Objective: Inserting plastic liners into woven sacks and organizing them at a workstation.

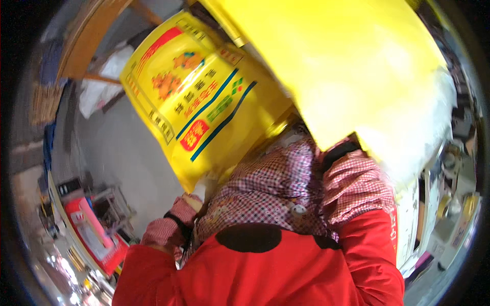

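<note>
Red sleeves [366, 242] reach forward; left hand [193, 201] (half hidden) meets printed bag [204, 104].

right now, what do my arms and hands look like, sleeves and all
Red sleeves, with red-and-white checked covers over the forearms and a black band near each wrist. The left hand shows only partly; the right hand is hidden.
</note>
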Motion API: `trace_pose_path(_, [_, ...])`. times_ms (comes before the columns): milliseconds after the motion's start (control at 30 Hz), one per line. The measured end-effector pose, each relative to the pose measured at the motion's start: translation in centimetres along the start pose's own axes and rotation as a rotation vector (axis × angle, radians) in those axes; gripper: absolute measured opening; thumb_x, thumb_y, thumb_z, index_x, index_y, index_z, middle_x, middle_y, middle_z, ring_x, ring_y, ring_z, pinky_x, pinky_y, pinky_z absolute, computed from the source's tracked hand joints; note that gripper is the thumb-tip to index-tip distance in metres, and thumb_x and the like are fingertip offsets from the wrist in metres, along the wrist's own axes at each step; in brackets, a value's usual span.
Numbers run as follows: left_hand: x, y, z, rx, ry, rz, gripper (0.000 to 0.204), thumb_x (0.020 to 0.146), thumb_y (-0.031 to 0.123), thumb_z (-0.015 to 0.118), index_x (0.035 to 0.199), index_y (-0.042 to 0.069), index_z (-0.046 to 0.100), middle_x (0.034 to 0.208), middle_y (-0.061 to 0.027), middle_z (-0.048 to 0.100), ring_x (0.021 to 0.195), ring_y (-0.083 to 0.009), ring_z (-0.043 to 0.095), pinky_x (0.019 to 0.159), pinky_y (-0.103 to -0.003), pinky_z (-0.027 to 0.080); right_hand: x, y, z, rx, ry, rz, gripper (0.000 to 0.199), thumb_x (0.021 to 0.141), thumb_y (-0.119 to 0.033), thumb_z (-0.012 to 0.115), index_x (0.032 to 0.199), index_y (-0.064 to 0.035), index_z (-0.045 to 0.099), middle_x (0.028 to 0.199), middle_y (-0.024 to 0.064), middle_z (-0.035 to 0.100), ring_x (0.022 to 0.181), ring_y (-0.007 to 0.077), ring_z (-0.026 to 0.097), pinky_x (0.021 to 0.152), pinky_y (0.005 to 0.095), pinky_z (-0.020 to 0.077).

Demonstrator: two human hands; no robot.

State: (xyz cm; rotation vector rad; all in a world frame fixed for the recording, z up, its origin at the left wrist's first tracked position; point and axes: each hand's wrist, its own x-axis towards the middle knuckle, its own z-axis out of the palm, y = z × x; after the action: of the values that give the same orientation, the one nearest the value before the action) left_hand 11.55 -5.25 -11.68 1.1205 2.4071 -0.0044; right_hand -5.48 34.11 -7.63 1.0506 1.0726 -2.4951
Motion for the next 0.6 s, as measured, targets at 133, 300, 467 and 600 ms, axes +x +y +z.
trace_pose_path(133, [2.0, -0.1, -7.5, -0.723, -0.150, -0.087, 0.033, 0.087, 0.016, 0.049, 0.117, 0.004, 0.055, 0.111, -0.0196, 0.058, 0.105, -0.0261, 0.056, 0.090, -0.033, 0.042, -3.6, 0.6, 1.2, -0.075, -0.059, -0.036, 0.024, 0.083, -0.022, 0.061, 0.102, -0.0063, 0.060, 0.093, 0.0069, 0.062, 0.084, 0.0175, 0.057, 0.075, 0.0300, 0.0474])
trace_pose_path(300, [6.7, 5.8, -26.5, -0.771, 0.206, -0.146, 0.017, 0.082, 0.013, 0.059, 0.092, 0.001, 0.065, 0.084, -0.0126, 0.065, 0.078, -0.0193, 0.063, 0.072, -0.026, 0.048, -12.3, 0.1, 2.0, -0.230, -0.135, -0.073, 0.025, 0.083, -0.022, 0.061, 0.102, -0.0058, 0.060, 0.095, 0.0075, 0.062, 0.086, 0.0173, 0.057, 0.077, 0.0299, 0.0472])
trace_pose_path(467, [11.9, 14.7, -39.1, -0.693, 0.580, 0.420, 0.014, 0.079, 0.010, 0.063, 0.087, -0.001, 0.064, 0.080, -0.0108, 0.064, 0.072, -0.0184, 0.061, 0.066, -0.026, 0.047, -19.9, 1.0, -0.5, -0.695, -0.377, -0.342, 0.035, 0.083, -0.026, 0.062, 0.109, -0.0032, 0.058, 0.105, 0.0088, 0.061, 0.097, 0.0144, 0.055, 0.086, 0.0275, 0.0434])
trace_pose_path(600, [19.5, 20.0, -41.0, -0.528, 0.591, 0.512, 0.027, 0.078, 0.019, 0.067, 0.093, -0.002, 0.063, 0.082, -0.0133, 0.063, 0.077, -0.0202, 0.062, 0.068, -0.027, 0.047, -27.5, -2.1, 1.7, -1.177, -0.352, -0.751, 0.032, 0.080, -0.028, 0.058, 0.105, -0.0083, 0.061, 0.087, 0.0090, 0.065, 0.083, 0.0227, 0.062, 0.077, 0.0325, 0.0473])
